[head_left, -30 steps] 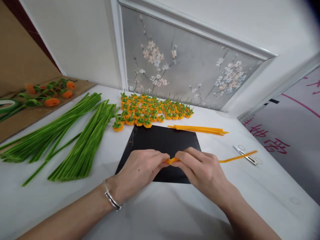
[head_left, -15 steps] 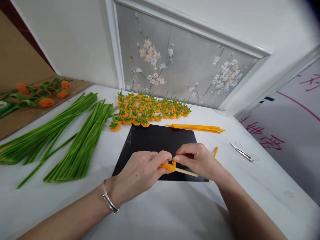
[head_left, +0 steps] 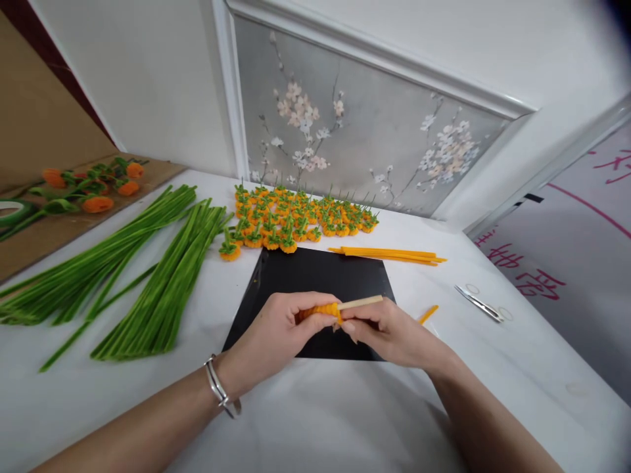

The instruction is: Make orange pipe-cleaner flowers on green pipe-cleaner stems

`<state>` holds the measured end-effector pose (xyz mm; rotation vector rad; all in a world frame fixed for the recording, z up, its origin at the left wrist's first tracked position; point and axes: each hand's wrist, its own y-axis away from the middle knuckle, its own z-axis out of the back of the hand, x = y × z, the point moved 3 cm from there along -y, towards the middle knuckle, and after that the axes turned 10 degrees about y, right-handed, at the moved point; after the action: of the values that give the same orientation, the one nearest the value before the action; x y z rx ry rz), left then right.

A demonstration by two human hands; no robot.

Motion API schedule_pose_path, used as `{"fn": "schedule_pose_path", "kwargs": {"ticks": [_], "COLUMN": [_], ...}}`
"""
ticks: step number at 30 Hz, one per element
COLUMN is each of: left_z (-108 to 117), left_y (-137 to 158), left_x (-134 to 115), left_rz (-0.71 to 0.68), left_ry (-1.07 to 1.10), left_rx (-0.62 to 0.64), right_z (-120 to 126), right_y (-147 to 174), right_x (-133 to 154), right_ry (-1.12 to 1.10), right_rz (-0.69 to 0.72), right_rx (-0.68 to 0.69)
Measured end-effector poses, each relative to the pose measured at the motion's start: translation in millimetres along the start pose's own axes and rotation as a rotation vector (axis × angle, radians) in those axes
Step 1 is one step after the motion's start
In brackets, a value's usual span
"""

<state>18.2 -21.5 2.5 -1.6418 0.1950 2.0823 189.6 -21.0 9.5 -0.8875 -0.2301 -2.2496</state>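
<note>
My left hand (head_left: 288,323) is closed round a thin wooden stick (head_left: 362,302) with an orange pipe cleaner (head_left: 326,309) coiled along it. The bare end of the stick points right, over my right hand (head_left: 394,332). Thumb and fingers of that hand pinch at the coil's right end, where the pipe cleaner's loose tail is mostly hidden. Both hands are above a black mat (head_left: 310,269). A short orange piece (head_left: 428,314) lies right of my right wrist.
Behind the mat stand several small orange flowers with green tops (head_left: 296,213). Orange pipe cleaners (head_left: 389,253) lie beside them. Green pipe cleaner bundles (head_left: 162,282) cover the left. Small scissors (head_left: 479,303) rest at right; cardboard (head_left: 170,172) at far left bears finished flowers (head_left: 97,203).
The stick's free end has swung up from pointing down-right to slightly upward. My right hand has gone from above the coil to below its right end.
</note>
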Motion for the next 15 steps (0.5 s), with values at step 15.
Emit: {"fn": "schedule_pose_path", "kwargs": {"ticks": [15], "left_z": [3], "left_y": [-1], "left_x": [-2], "left_rz": [-0.094], "left_ry": [-0.253], "left_rx": [0.068], "right_z": [0], "right_y": [9], "right_x": [19], "right_ry": [0.680], "right_rz": [0.128], "right_rx": [-0.302]}}
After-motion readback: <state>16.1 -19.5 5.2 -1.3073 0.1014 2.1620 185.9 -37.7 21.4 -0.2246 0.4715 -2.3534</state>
